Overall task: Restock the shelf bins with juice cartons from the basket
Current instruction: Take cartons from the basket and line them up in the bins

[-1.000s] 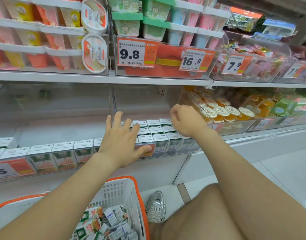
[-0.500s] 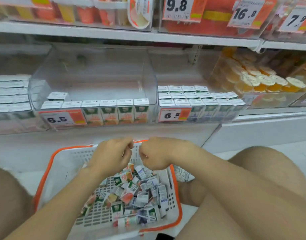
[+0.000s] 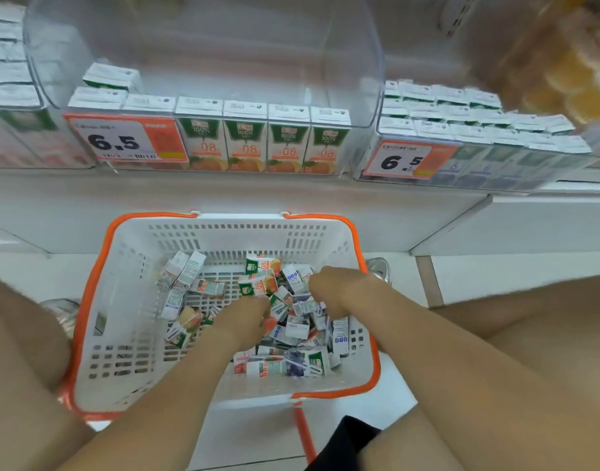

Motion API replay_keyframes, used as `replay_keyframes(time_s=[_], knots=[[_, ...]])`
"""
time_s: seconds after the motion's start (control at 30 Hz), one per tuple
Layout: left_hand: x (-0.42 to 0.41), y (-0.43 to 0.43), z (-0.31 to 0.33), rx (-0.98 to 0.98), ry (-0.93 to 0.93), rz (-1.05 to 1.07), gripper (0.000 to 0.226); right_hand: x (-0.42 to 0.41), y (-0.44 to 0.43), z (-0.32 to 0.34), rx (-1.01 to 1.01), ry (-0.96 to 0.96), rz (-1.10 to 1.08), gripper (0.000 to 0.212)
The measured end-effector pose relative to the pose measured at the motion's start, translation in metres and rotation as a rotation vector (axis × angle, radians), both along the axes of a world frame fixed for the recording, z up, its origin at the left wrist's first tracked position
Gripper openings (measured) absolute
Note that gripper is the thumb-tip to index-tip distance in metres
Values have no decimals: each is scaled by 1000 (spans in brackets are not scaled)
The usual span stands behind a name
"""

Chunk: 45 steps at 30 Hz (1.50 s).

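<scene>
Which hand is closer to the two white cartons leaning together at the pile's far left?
Left. The left hand is below and to the right of the two white cartons; the right hand is much farther to the right.

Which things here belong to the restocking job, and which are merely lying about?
Belonging to the job: basket; loose juice cartons in it; left hand and right hand, both down among them; clear shelf bin; shelved cartons at its front.
Merely about: price tag; blurred orange cups, top right; shoe beside the basket.
</scene>
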<state>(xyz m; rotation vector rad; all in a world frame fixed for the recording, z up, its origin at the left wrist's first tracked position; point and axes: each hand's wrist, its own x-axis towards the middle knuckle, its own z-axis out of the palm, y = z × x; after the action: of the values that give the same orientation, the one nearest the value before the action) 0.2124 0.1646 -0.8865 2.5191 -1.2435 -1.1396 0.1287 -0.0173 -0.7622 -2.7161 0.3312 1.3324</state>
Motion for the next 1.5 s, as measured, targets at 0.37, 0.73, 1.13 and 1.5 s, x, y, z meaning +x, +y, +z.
replay_keyframes(time_s=[0.37,0.73,1.13,1.5], knots=[[-6,-9,-42,58,91,252,37,-12,-12,-39,10,84,-65,50],[-4,-12,-28,15,433,590,64,2,-17,-18,97,-4,-128,36],[29,8,82,-550,994,1106,20,30,-27,84,486,-571,-650,35],[32,19,167,-796,833,874,37,6,7,122,935,-479,-1218,35]])
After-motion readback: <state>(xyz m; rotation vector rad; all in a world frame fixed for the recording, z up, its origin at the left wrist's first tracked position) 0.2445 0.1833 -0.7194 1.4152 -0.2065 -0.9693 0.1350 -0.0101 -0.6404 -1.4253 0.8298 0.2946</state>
